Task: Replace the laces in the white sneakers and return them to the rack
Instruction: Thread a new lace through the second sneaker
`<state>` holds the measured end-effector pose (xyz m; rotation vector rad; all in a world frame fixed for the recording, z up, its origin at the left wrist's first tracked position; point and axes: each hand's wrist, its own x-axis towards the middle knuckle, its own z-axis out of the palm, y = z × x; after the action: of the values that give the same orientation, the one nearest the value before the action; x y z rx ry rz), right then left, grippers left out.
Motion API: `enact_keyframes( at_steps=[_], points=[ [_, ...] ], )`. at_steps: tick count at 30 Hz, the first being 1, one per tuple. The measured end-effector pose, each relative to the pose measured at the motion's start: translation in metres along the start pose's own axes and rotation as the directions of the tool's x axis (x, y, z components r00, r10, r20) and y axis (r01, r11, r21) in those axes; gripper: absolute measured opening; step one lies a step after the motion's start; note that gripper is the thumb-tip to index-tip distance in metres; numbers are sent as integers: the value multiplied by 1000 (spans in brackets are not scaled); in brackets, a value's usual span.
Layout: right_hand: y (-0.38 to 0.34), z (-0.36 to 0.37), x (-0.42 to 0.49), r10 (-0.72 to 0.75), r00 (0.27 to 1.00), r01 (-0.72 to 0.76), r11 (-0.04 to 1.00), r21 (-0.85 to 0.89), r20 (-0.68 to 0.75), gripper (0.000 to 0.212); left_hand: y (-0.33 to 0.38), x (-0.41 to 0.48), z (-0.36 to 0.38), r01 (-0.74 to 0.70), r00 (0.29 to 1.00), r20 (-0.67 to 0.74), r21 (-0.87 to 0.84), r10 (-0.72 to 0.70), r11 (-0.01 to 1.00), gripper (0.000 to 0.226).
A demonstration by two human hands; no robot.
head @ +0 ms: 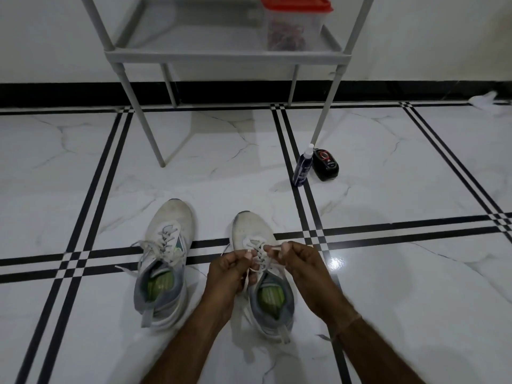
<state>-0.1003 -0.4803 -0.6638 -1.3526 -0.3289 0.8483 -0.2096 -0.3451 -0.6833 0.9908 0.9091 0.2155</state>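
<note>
Two white sneakers with grey collars and green insoles stand side by side on the tiled floor, toes pointing away from me. The left sneaker (pixel 166 250) has grey-white laces threaded, with loose ends trailing to its left. Both my hands are over the right sneaker (pixel 255 231). My left hand (pixel 231 273) pinches one strand of its white lace (pixel 260 254) and my right hand (pixel 300 261) pinches the other end near the upper eyelets. The grey metal rack (pixel 221 55) stands beyond the shoes against the wall.
On the rack's shelf sits a clear container with a red lid (pixel 295 23). A dark spray bottle (pixel 303 167) and a black shoe-polish bottle (pixel 325 164) are on the floor by the rack's right front leg. A white cloth (pixel 487 102) lies at the far right wall.
</note>
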Motion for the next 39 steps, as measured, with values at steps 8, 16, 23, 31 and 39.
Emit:
enact_keyframes(
  at_steps=[8, 16, 23, 31, 39],
  points=[
    [4, 12, 0, 59, 987, -38, 990, 134, -153, 31, -3, -5, 8, -116, 993, 20, 29, 116, 993, 19],
    [10, 12, 3, -59, 991, 47, 994, -101, -118, 14, 7, -12, 10, -203, 951, 259, 117, 167, 972, 18],
    [16, 6, 5, -136, 991, 132, 932, -337, 12, 12, 13, -6, 7, -168, 959, 263, 225, 106, 960, 21],
    [13, 10, -1, -109, 994, 103, 966, -237, -12, 16, 3, -11, 14, -177, 983, 88, 242, 160, 954, 19],
    [20, 16, 1, -175, 968, 74, 886, -458, -182, 29, -7, -11, 14, -341, 937, 123, 512, 326, 788, 16]
  ],
)
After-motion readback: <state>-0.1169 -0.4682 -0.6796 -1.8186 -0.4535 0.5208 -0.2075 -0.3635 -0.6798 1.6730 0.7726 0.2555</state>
